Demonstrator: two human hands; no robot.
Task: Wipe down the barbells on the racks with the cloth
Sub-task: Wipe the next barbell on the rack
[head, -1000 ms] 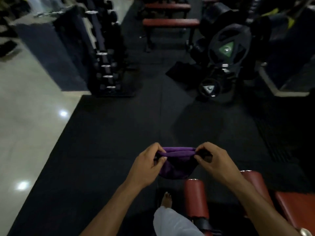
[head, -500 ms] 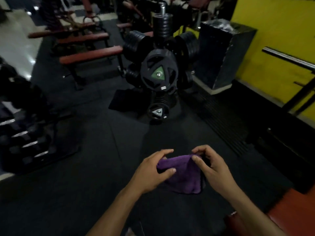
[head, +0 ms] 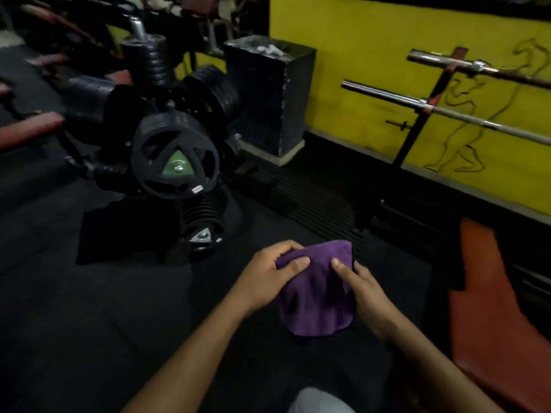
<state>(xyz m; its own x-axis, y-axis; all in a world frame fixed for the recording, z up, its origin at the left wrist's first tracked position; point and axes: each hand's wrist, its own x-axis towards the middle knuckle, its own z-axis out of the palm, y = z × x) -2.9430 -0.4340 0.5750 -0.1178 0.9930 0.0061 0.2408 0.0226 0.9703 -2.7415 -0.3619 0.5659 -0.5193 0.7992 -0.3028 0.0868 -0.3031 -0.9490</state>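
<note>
cloth readied, barbells now in sight, wiping not begun

the purple soft microfibre cloth [head: 317, 296] hangs in front of the person, above the black rubber floor [head: 89, 308]. the left hand [head: 268, 275] pinches its upper left edge, thumb laid over the fold; the right hand [head: 362, 289] grips its right side, thumb on the face and fingers behind. a second ago the cloth was stretched as a narrow band between both hands; it now hangs as a broader, folded pad. judgement: the cloth is being shaped for wiping.

the view has swung right since then. two long chrome steel barbells [head: 447, 110] now show on a dark upright rack [head: 423, 126] against the yellow painted wall [head: 357, 55], well apart from the cloth. no contact yet; the task proper is judged not started, and the next move calls for an approach toward that rack.

between lies the black weight-plate tree [head: 176, 156] and a black speckled box-shaped pillar [head: 268, 93]. a red padded bench [head: 489, 308] stands just beside the right forearm.
</note>
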